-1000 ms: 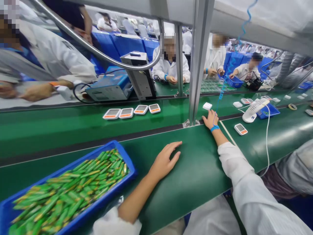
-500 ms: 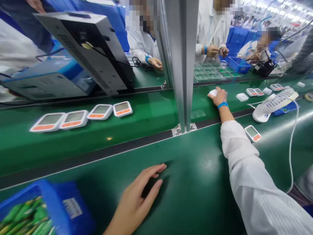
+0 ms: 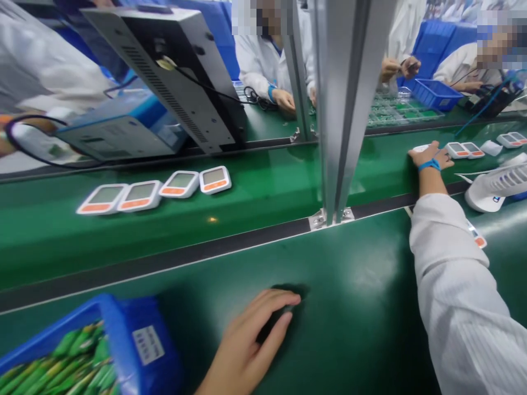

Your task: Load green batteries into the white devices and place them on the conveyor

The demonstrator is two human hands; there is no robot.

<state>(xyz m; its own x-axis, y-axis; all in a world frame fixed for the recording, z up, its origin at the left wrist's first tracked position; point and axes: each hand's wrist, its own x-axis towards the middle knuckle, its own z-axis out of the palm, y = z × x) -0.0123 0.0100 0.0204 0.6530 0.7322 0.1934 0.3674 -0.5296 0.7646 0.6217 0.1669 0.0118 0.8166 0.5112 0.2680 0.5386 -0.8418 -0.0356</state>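
Left hand (image 3: 253, 334): loosely curled, thumb parted from fingers, nothing seen in it
Right hand (image 3: 427, 157): at the white piece; whether it grips, cannot tell
Green belt (image 3: 263, 203): beyond the left hand
Blue bin (image 3: 140, 318): left of the left hand, green pieces (image 3: 69, 362) inside
Display units (image 3: 179, 184): four set down beyond the left hand
White piece (image 3: 420, 148): by the right fingers; reached, seemingly not lifted

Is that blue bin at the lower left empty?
Not empty: green pieces lie in the blue bin. How full, I cannot tell; the picture cuts it off.
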